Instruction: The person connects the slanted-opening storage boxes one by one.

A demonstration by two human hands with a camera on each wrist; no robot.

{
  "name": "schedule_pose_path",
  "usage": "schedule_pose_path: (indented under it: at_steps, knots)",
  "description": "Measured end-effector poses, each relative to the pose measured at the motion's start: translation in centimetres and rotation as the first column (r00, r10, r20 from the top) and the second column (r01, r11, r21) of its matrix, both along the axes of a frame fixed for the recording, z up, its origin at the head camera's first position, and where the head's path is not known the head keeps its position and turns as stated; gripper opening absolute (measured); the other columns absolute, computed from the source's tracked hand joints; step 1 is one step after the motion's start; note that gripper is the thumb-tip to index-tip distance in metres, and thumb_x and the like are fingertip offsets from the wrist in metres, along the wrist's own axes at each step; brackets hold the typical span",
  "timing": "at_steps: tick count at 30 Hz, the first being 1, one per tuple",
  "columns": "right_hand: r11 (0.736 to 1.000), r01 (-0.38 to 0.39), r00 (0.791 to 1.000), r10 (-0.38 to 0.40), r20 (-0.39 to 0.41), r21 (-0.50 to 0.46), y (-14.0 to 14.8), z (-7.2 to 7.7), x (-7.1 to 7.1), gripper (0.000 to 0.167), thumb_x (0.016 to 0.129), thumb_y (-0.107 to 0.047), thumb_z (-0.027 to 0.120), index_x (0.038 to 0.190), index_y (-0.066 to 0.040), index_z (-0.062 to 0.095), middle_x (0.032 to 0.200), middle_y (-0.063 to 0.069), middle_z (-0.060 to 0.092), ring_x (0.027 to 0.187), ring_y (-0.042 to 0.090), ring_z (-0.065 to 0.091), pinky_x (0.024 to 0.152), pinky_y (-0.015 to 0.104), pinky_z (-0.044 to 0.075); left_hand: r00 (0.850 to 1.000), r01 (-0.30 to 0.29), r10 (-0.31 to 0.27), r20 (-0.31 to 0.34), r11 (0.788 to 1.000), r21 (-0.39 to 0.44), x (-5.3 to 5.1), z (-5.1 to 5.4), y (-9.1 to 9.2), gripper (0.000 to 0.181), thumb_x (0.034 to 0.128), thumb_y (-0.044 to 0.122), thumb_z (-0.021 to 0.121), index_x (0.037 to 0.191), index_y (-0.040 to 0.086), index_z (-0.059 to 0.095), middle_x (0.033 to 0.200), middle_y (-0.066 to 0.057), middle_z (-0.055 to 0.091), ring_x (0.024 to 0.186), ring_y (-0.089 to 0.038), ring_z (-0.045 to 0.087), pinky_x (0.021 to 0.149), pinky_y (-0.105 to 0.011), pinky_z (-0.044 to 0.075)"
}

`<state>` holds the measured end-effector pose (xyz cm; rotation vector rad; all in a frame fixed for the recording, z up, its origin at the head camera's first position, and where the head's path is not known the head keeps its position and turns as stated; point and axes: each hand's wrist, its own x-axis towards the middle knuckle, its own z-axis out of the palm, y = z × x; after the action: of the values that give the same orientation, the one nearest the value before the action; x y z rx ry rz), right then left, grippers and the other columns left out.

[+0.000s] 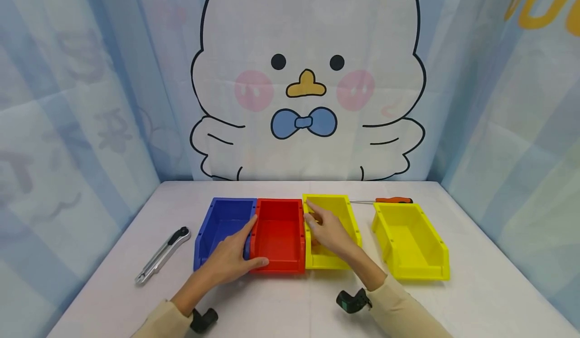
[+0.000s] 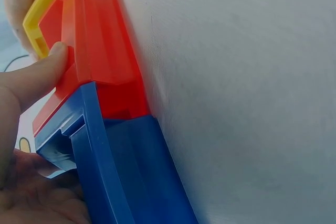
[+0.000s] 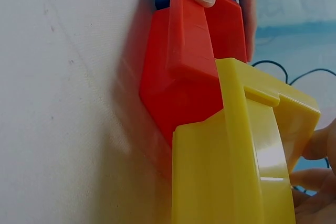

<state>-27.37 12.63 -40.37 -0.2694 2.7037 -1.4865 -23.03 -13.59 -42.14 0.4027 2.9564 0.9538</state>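
Note:
A blue bin (image 1: 226, 223), a red bin (image 1: 278, 232) and a yellow bin (image 1: 333, 262) stand side by side. My left hand (image 1: 228, 257) grips the red bin at its left front corner. Its thumb lies on the front rim and its index finger reaches along the left wall; the other fingers are partly hidden by the blue bin. My right hand (image 1: 333, 232) reaches into the yellow bin and holds its left wall near the back. Several of its fingertips are hidden. In the right wrist view the yellow bin's front (image 3: 231, 161) adjoins the red bin (image 3: 194, 51).
A second yellow bin (image 1: 410, 237) stands apart at the right. Behind the yellow bins lies a screwdriver (image 1: 393, 200) with an orange and black handle. A utility knife (image 1: 163, 255) lies on the white table (image 1: 290, 308) at the left. Printed curtains surround the table.

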Motion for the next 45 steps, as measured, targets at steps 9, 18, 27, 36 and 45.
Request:
schedule_pose_path:
  at_steps: [9,18,27,36,45]
  knots:
    - [1.000,0.006,1.000,-0.006,-0.011,0.001,0.27,0.09,0.05,0.057,0.111,-0.024,0.055,0.165,-0.017,0.038,0.154,0.016,0.061,0.135,0.031,0.064,0.116,0.051,0.053,1.000,0.006,-0.006,0.000,1.000,0.004,-0.01,0.16,0.22,0.110,0.0847,0.044,0.089,0.170,0.018,0.024,0.162,-0.021,0.050,0.143,-0.048,0.054,0.108,-0.067,0.053]
    - [1.000,0.002,1.000,-0.002,-0.013,-0.010,0.22,-0.02,0.15,0.057,0.111,-0.023,0.056,0.165,-0.016,0.039,0.154,0.016,0.061,0.134,0.031,0.064,0.116,0.051,0.053,1.000,0.008,-0.008,0.002,1.000,0.005,0.21,0.18,0.16,0.110,0.0849,0.043,0.088,0.170,0.017,0.024,0.163,-0.022,0.049,0.144,-0.049,0.053,0.110,-0.068,0.052]
    - [1.000,0.001,1.000,-0.001,0.000,-0.015,0.22,-0.25,-0.03,0.057,0.111,-0.024,0.055,0.165,-0.017,0.038,0.155,0.016,0.060,0.135,0.031,0.064,0.116,0.051,0.053,1.000,0.005,-0.005,0.006,1.000,0.005,0.13,0.09,0.19,0.110,0.0852,0.043,0.088,0.171,0.018,0.023,0.164,-0.021,0.048,0.145,-0.049,0.053,0.109,-0.067,0.053]
    - [1.000,0.016,1.000,-0.016,0.013,-0.011,0.13,-0.41,-0.06,0.058,0.111,-0.025,0.056,0.166,-0.019,0.038,0.155,0.015,0.060,0.134,0.031,0.063,0.114,0.050,0.055,1.000,-0.004,0.004,0.014,1.000,0.000,-0.03,0.04,0.11,0.110,0.0856,0.044,0.087,0.171,0.019,0.022,0.165,-0.021,0.047,0.146,-0.049,0.051,0.109,-0.068,0.052]
    - [1.000,0.031,0.999,-0.031,0.024,0.001,0.01,-0.67,-0.08,0.058,0.111,-0.025,0.056,0.165,-0.022,0.038,0.154,0.014,0.061,0.132,0.029,0.063,0.112,0.047,0.057,1.000,0.002,-0.002,0.010,1.000,-0.002,-0.01,-0.06,-0.03,0.110,0.0855,0.044,0.088,0.171,0.019,0.022,0.165,-0.021,0.047,0.147,-0.049,0.051,0.110,-0.068,0.052]
